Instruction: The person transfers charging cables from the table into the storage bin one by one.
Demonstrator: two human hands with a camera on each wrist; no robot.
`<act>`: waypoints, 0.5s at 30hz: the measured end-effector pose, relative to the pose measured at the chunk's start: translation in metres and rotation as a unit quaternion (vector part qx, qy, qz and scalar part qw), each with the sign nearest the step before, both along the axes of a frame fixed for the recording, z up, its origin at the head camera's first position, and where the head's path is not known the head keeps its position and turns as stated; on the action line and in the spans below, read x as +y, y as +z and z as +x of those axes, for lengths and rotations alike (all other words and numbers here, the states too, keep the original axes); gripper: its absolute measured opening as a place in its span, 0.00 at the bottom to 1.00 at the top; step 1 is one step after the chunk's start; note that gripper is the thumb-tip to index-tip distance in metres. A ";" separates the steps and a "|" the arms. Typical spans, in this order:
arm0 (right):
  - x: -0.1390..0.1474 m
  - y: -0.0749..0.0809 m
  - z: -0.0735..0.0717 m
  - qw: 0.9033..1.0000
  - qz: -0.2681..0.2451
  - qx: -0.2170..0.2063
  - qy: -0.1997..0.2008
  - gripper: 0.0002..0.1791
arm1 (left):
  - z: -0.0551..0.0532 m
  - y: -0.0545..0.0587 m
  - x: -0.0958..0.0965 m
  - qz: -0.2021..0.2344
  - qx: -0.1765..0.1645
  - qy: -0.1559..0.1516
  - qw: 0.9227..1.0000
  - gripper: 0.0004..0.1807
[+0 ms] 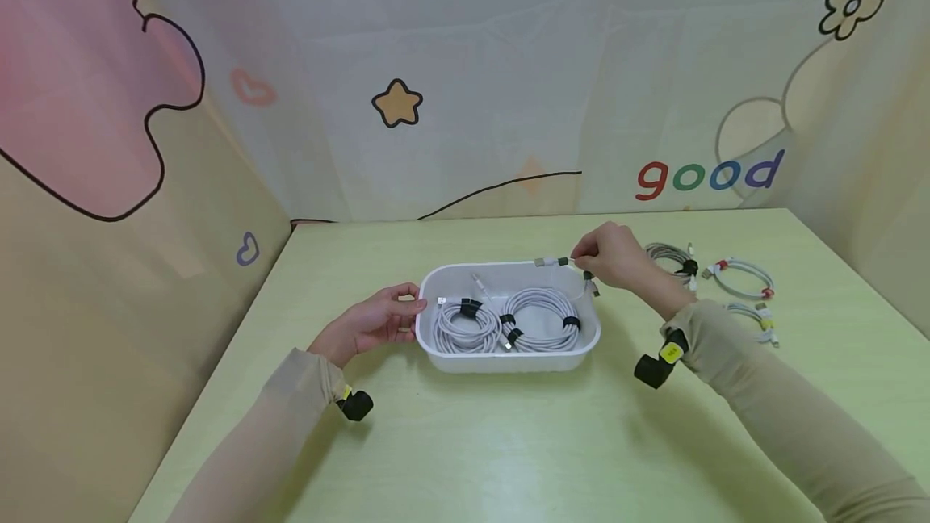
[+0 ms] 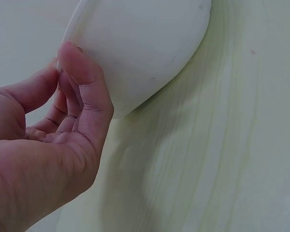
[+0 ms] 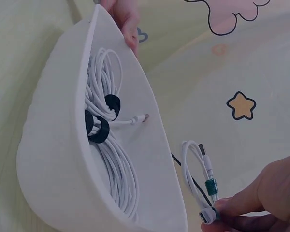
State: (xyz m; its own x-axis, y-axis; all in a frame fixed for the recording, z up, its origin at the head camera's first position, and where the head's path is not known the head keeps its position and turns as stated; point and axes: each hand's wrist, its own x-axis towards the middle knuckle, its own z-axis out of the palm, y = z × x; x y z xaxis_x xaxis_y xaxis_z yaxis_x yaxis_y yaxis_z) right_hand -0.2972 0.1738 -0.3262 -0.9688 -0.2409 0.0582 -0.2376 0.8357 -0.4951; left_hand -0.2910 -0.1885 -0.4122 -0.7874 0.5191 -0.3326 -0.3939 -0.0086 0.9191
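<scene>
My left hand [image 1: 383, 315] pinches the left rim of a white plastic bin [image 1: 494, 363] between thumb and fingers; the left wrist view shows the fingertips on its curved end [image 2: 135, 43]. Inside the bin lie two coiled white cables, a smaller coil [image 1: 454, 335] with a black strap on the left and a larger coil [image 1: 541, 297] with black straps on the right. Over the bin's back right edge, my right hand [image 1: 617, 255] pinches a short looped white cable [image 3: 184, 162] with dark green bands. Its metal plug shows beside the loop.
To the right on the pale wooden table [image 1: 501, 442] lie a grey coiled cable [image 1: 664, 253] with a black strap, a white cable with red ties [image 1: 756, 269] and a white cable with a yellow tie [image 1: 744, 311]. A printed curtain [image 1: 472, 47] hangs behind the table.
</scene>
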 end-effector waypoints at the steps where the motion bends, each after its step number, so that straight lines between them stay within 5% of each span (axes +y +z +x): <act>1: -0.002 -0.001 0.000 1.000 0.000 -0.001 0.001 0.08 | 0.000 0.000 0.000 0.000 0.001 -0.001 1.000 0.03; 15: -0.018 -0.015 0.000 0.999 0.001 0.009 0.034 0.07 | -0.001 -0.003 0.000 0.012 0.006 0.002 1.000 0.04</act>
State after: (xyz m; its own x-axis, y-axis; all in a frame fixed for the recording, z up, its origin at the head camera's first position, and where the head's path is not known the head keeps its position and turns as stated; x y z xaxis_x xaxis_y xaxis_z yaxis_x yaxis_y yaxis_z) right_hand -0.2975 0.1556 -0.3415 -0.9489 -0.3065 0.0748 -0.3028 0.8181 -0.4890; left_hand -0.2921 -0.1885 -0.4151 -0.7933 0.5242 -0.3098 -0.3823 -0.0329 0.9234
